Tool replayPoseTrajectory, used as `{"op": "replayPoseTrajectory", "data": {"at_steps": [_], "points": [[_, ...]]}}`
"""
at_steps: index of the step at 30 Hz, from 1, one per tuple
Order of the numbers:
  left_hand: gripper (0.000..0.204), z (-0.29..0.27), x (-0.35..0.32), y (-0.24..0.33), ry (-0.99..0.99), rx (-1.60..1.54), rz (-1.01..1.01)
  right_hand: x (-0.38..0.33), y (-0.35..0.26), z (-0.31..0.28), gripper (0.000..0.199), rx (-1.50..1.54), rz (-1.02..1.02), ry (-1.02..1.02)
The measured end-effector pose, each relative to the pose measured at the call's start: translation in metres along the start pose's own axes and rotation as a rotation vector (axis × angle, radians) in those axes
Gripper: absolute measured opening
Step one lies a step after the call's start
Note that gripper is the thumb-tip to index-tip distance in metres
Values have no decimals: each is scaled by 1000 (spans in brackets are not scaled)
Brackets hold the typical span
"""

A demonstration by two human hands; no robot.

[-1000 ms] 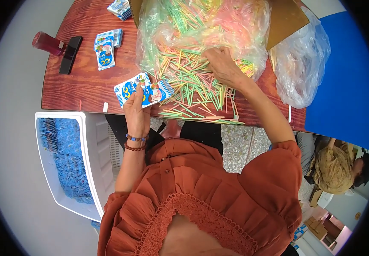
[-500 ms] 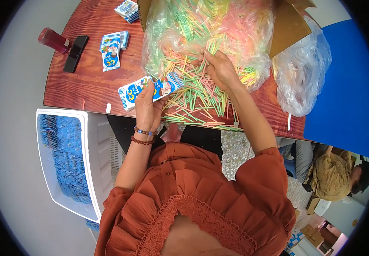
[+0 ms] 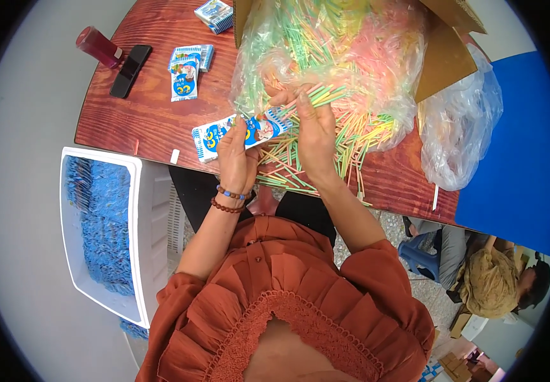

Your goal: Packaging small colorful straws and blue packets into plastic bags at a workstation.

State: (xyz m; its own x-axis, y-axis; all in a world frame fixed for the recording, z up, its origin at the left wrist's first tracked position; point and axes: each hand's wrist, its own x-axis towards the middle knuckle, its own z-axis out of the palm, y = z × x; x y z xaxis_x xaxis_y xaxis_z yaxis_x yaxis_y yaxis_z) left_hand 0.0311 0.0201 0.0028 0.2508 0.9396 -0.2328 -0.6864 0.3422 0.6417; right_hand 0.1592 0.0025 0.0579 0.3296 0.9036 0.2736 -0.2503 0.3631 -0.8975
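The left hand (image 3: 236, 156) is closed around a flat blue-and-white printed packet (image 3: 240, 130), thumb on top and fingers folded under it, holding it just above the near edge of the reddish wooden table (image 3: 141, 121). The wrist carries 2 bead bracelets (image 3: 229, 198), 1 blue and 1 dark red.

The right hand (image 3: 313, 130) is directly beside the packet, its fingers pinched together on a small bundle of thin coloured sticks (image 3: 316, 95) whose green and pink ends fan out past the fingertips, away from the packet. The 2 hands are almost touching over the packet's open end.

Beyond the packet lies a loose heap of the same sticks (image 3: 326, 153) in green, yellow, pink and orange, spread on the table beneath the right hand. Farther from the packet, a big clear plastic bag (image 3: 332, 44) full of such sticks spills from an open cardboard box (image 3: 446, 57). A second, emptier clear bag (image 3: 459, 127) hangs over the table edge, well to the right of the packet.

Left of the packet and farther back lie 2 small stacks of similar packets (image 3: 187, 67), with another stack (image 3: 214, 14) behind them. A black phone (image 3: 130, 70) and a red bottle (image 3: 98, 47) lie farther left. Below the table edge, left of the packet, stands a white crate (image 3: 141, 242) holding blue packets.
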Motion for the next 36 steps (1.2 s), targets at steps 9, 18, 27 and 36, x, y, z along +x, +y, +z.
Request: {"op": "replayPoseTrajectory", "data": {"at_steps": [9, 18, 27, 36], "points": [[26, -3, 0, -4, 9, -57, 26, -15, 17, 20, 31, -89, -51, 9], [25, -3, 5, -10, 28, -70, 57, -10, 27, 4, 35, 78, 40, -33], [20, 3, 11, -17, 20, -124, 34, 1, 0, 1, 49, -234, 86, -86], [27, 6, 27, -21, -98, -215, -9, 8, 10, -3, 55, 77, 75, -14]]}}
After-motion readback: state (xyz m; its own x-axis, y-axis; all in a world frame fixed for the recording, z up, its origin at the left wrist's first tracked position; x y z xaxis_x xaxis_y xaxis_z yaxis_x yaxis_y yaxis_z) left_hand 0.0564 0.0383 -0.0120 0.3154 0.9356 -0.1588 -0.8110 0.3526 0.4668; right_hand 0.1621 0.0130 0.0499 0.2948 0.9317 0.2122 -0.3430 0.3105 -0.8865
